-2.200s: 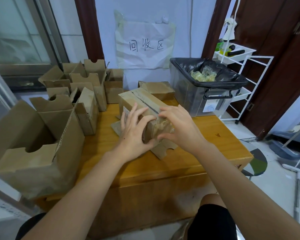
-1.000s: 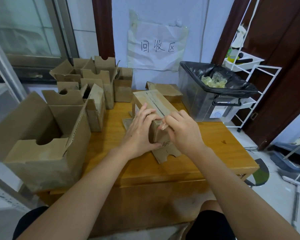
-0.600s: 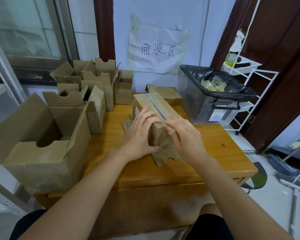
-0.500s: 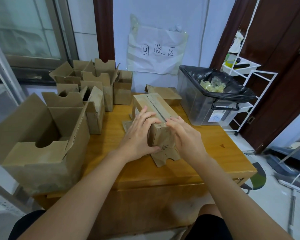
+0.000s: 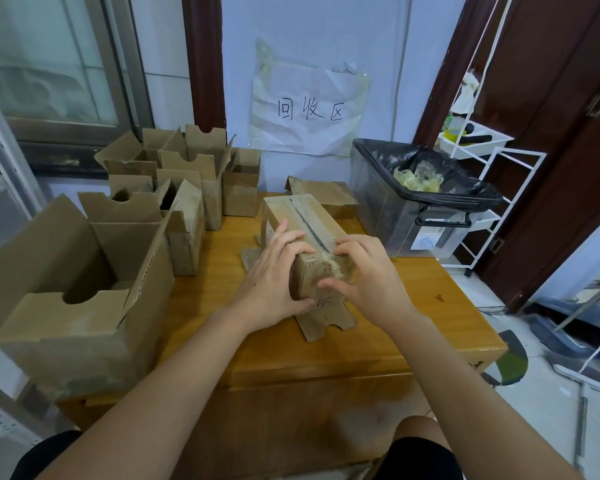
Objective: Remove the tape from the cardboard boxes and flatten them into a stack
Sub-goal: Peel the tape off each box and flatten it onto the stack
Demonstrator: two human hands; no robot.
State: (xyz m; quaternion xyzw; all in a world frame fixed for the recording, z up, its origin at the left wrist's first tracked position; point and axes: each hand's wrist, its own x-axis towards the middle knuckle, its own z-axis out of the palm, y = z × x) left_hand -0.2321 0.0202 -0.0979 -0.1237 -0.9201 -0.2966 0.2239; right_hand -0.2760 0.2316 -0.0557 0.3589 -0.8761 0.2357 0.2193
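Observation:
A long taped cardboard box (image 5: 300,220) lies on the wooden table (image 5: 413,327), on top of a flattened piece of cardboard (image 5: 326,320). My left hand (image 5: 274,275) grips the box's near left corner, fingers curled over its top and thumb at its near face. My right hand (image 5: 368,275) is at the near right end, where its fingertips and thumb pick at the crinkled clear tape (image 5: 333,266). A dark seam runs along the top of the box.
Several opened cardboard boxes (image 5: 174,188) crowd the table's left and back, with a large one (image 5: 73,296) at the near left. A flat box (image 5: 326,195) lies behind. A black-lined bin (image 5: 423,202) with tape scraps stands right, beside a white rack (image 5: 482,168).
My right hand has shifted from covering the near end of the box to picking at the tape on its edge. My left hand keeps its hold. The box stays put.

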